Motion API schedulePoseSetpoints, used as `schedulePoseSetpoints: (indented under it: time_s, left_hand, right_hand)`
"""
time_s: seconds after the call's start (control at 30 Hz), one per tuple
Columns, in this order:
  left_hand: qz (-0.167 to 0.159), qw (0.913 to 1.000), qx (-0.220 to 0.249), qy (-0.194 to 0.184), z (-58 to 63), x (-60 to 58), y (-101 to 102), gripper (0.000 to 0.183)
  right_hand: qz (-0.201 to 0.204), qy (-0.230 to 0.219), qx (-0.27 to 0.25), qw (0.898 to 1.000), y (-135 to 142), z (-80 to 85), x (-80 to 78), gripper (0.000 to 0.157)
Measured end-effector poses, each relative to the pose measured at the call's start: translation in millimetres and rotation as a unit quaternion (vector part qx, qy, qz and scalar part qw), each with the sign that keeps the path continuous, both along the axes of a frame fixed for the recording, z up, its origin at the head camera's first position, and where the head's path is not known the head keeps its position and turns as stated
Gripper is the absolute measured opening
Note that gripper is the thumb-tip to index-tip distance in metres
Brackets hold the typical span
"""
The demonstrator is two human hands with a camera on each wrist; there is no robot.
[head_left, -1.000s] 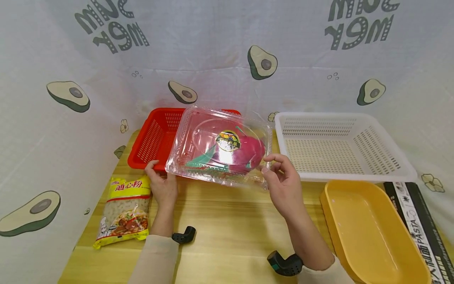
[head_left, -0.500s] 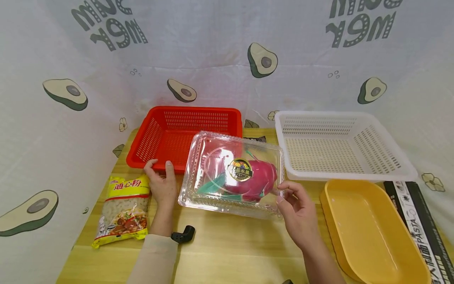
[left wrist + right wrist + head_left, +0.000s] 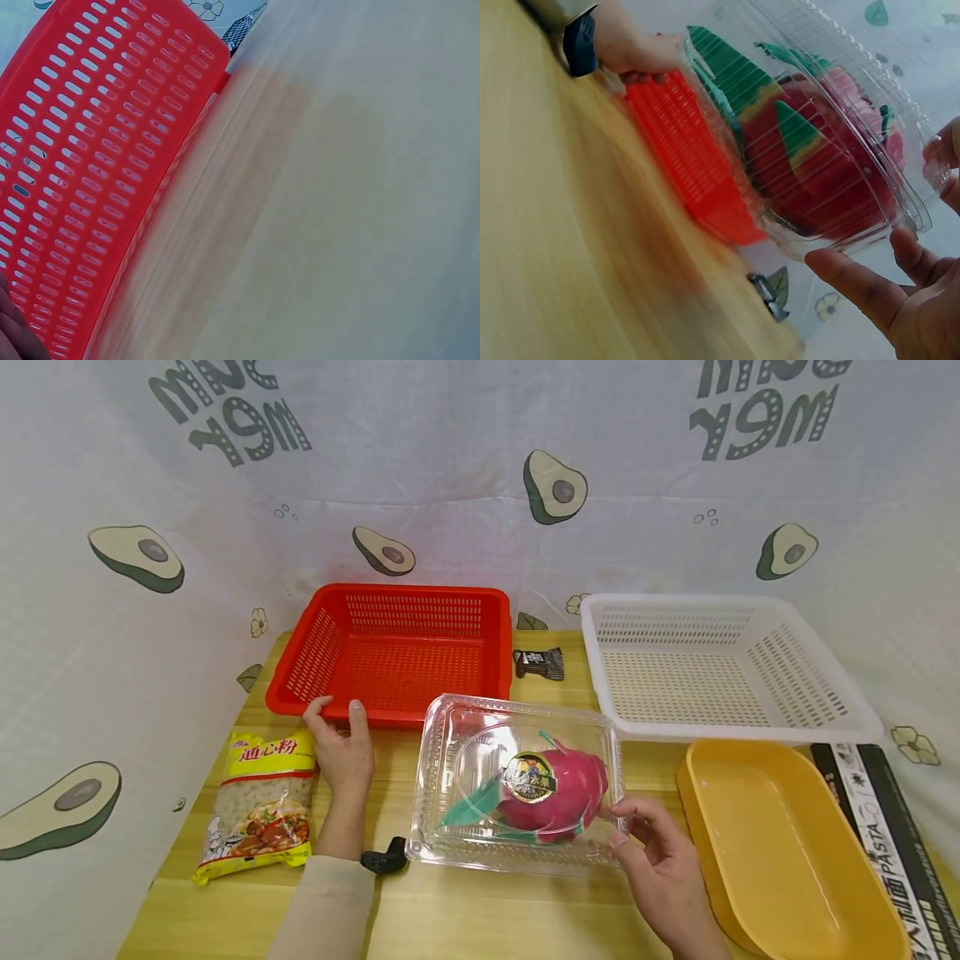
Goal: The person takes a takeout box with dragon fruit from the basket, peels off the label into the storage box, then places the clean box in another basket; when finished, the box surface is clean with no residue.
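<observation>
My right hand (image 3: 663, 868) pinches the right edge of a clear plastic clamshell box (image 3: 457, 760). Inside lies a pink dragon fruit (image 3: 566, 785) with green leaf tips, seen through a lid that bears a round black and gold sticker (image 3: 529, 776). In the right wrist view the box (image 3: 832, 157) is held tilted, with fingers and thumb at its end. My left hand (image 3: 343, 756) grips the front left rim of a red plastic basket (image 3: 420, 719); its fingers (image 3: 15, 330) show only at the corner of the left wrist view.
A yellow bag of macaroni (image 3: 262, 802) lies at the left. Behind the box is a small black wrapped packet (image 3: 538, 663). To the right stand a white basket (image 3: 720, 732), a yellow tub (image 3: 693, 827) and a black and white pasta box (image 3: 873, 827).
The right hand has brought the clamshell box down, right and nearer, away from over the red basket. The basket and black packet now show more fully. The left hand has stayed at the rim.
</observation>
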State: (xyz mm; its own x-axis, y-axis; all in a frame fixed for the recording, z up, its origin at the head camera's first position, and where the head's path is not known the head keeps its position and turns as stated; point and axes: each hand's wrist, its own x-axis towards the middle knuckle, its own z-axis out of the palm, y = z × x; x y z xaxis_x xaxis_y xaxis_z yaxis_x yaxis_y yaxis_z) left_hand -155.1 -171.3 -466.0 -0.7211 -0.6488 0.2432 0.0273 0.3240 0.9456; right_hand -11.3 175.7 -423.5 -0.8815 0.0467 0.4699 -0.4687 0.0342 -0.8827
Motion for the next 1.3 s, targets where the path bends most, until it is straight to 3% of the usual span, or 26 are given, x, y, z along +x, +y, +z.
schedulePoseSetpoints:
  time_s: [0.33,0.43,0.7,1.07,1.3]
  left_hand:
    - [-0.016,0.9998,0.012,-0.005,2.2,1.1,-0.3,0.046]
    - [-0.014,0.9998,0.01,-0.006,2.3,1.3,-0.1,0.047]
    - [-0.009,0.9999,0.006,-0.005,0.4,0.6,-0.6,0.046]
    - [-0.005,0.9999,-0.01,-0.001,0.0,1.2,0.0,0.045]
    - [0.0,0.9997,-0.024,0.003,0.4,1.5,0.2,0.044]
  right_hand:
    - [-0.056,-0.069,0.082,0.993,3.4,-8.4,4.6,0.033]
    - [-0.061,-0.079,0.084,0.991,2.7,-10.9,3.7,0.032]
    - [-0.064,-0.08,0.105,0.989,1.2,-13.8,3.3,0.031]
    - [-0.045,-0.066,0.074,0.994,7.1,-17.6,7.7,0.031]
    - [-0.053,-0.073,0.114,0.989,13.8,-17.1,12.1,0.033]
